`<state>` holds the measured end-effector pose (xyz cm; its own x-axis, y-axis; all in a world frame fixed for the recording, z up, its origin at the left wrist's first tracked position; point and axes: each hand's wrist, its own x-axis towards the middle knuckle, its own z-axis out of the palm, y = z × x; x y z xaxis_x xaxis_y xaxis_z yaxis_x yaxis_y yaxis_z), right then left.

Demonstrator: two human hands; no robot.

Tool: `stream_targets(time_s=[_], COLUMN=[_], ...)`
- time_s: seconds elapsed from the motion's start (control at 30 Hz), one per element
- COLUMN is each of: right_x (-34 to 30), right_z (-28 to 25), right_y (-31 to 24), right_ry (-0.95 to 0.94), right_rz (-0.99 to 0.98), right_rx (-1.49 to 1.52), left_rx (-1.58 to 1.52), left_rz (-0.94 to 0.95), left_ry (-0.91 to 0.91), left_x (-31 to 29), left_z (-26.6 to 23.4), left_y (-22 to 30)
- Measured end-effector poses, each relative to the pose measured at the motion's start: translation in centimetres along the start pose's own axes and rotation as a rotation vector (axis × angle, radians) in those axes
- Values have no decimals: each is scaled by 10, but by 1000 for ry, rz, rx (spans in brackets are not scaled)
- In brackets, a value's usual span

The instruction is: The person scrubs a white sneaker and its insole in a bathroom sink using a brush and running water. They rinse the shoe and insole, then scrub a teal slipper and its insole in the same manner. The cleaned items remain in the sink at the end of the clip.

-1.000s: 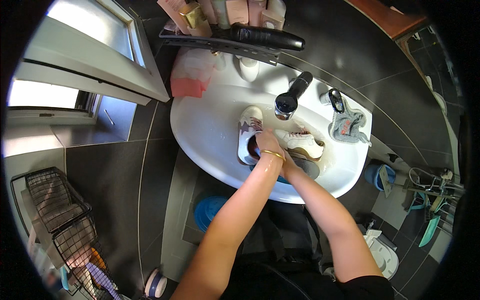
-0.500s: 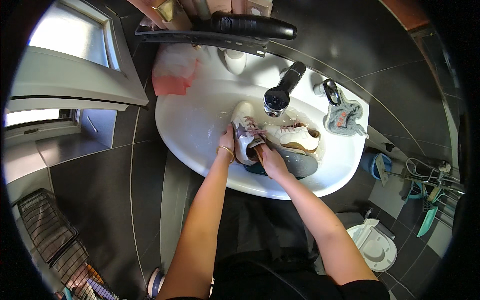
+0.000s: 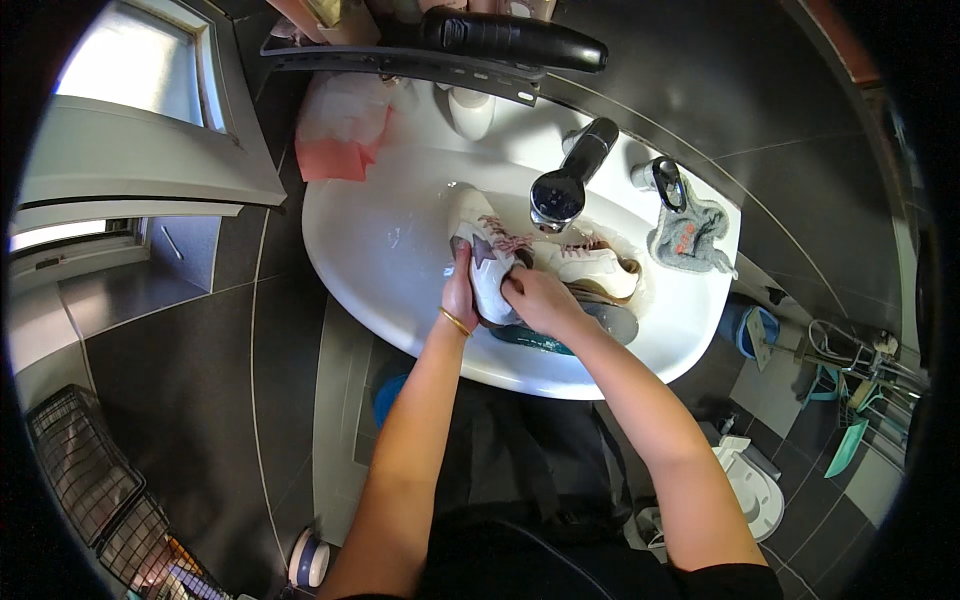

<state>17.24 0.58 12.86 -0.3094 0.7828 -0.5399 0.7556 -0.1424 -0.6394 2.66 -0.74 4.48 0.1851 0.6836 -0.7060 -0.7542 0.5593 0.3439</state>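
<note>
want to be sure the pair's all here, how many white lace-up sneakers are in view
2. One white sneaker is held in the left hand, over the washbasin; the other sneaker lies in the basin to its right. No others show.

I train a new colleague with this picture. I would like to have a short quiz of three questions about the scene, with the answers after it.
1. Where does the grey cloth lie?
a) On the shelf
b) On the right side of the basin
c) On the floor

2. True or false: the left hand is apart from the star-marked shoe.

3. How many white shoes are in or over the basin?

Key:
1. b
2. False; the left hand holds it.
3. Two; the second shoe is to the right of the star-marked shoe.
</note>
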Motion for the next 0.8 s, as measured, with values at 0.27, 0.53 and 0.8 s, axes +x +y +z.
stream_targets(time_s=[0.27, 0.53, 0.8], right_x=[10, 4, 10], right_z=[0, -15, -13], right_y=[3, -20, -21], right_ry=[-113, -305, -401], right_rz=[-153, -73, 114], right_rx=[100, 146, 346], left_rx=[1, 104, 55], left_rz=[-4, 29, 67], left_ry=[85, 141, 181], left_x=[-13, -11, -9], left_z=[-1, -20, -31], left_y=[25, 28, 38])
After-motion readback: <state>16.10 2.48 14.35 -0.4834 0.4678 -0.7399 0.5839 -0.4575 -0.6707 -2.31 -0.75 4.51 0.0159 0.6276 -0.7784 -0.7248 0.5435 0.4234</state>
